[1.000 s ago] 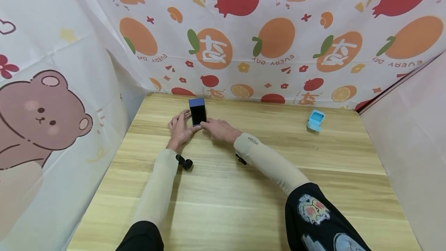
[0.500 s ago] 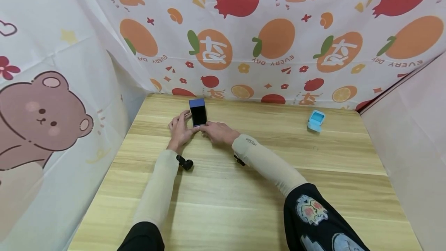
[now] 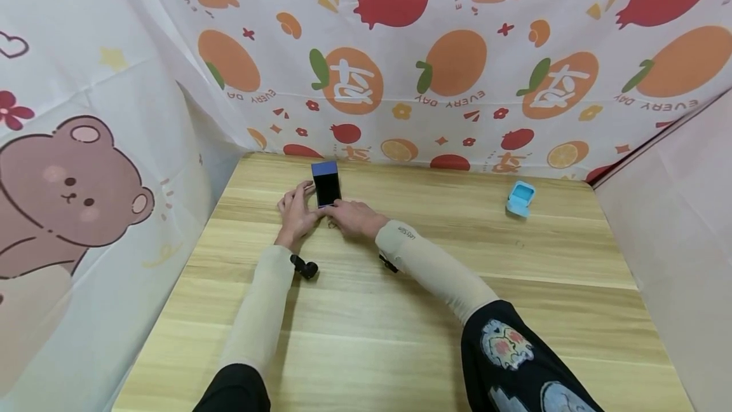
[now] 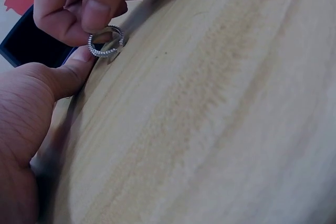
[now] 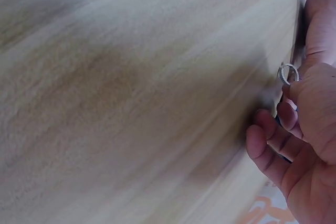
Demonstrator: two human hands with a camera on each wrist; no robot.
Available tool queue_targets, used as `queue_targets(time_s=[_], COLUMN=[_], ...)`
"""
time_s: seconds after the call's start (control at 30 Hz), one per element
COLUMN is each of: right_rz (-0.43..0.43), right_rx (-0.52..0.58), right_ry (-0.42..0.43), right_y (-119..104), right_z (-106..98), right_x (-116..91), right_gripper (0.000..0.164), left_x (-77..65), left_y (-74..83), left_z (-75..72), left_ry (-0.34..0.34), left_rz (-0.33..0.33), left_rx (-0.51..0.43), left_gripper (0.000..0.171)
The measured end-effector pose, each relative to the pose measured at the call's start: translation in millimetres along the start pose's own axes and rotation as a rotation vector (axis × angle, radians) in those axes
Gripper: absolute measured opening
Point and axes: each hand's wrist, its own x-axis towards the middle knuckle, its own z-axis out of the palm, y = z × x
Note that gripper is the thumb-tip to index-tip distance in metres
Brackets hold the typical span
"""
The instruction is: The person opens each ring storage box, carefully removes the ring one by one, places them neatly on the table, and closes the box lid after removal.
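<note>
My right hand (image 3: pixel 356 217) pinches a silver ring (image 4: pixel 106 42) between thumb and index finger. Small stones stud the band, and the ring also shows at the fingertips in the right wrist view (image 5: pixel 290 74). Its other fingers are bent below. A dark blue ring box (image 3: pixel 326 184) stands with its lid raised near the table's back edge, black inside. My left hand (image 3: pixel 295 212) holds this box from the left and front, its thumb along the front edge, right beside the ring. The hands hide the box's lower part.
A small light blue box (image 3: pixel 520 198) lies open at the back right of the wooden table (image 3: pixel 366 336). Behind the table hangs a fruit-print cloth (image 3: pixel 400 113); a bear-print cloth (image 3: pixel 74 196) covers the left side.
My right hand has shifted slightly left, its fingertips closer to the left thumb at the front of the ring box. The left hand and the box have stayed in place.
</note>
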Motion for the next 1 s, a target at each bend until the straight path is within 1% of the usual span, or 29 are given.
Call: queue_targets(time_s=[0.17,0.4,0.5,0.63,0.83,1.0], right_rz=[0.0,0.011,0.009,0.022,0.041,0.048], right_rx=[-0.018,-0.005,0.01,0.037,0.035,0.028], right_ry=[0.004,0.026,0.024,0.036,0.051,0.048], right_y=[2,5,7,11,17,24], right_z=[2,2,1,-1,-2,-3], right_x=[-1,0,0,-3,-6,-9], right_gripper=[0.042,0.042,0.034,0.02,0.019,0.02], left_x=[-0.4,0.2,-0.6,-0.3,1.4,0.6], left_y=[1.5,1.3,0.8,0.6,-3.9,-6.2], left_z=[-0.3,-0.7,-1.6,-1.2,0.8,0.6], left_ry=[-0.006,-0.009,-0.014,-0.019,-0.009,-0.021], left_rz=[-0.005,0.003,0.001,0.005,0.003,0.003], left_rx=[0.0,0.02,0.019,-0.007,-0.032,-0.057], left_gripper=[0.082,0.085,0.089,0.093,0.09,0.09])
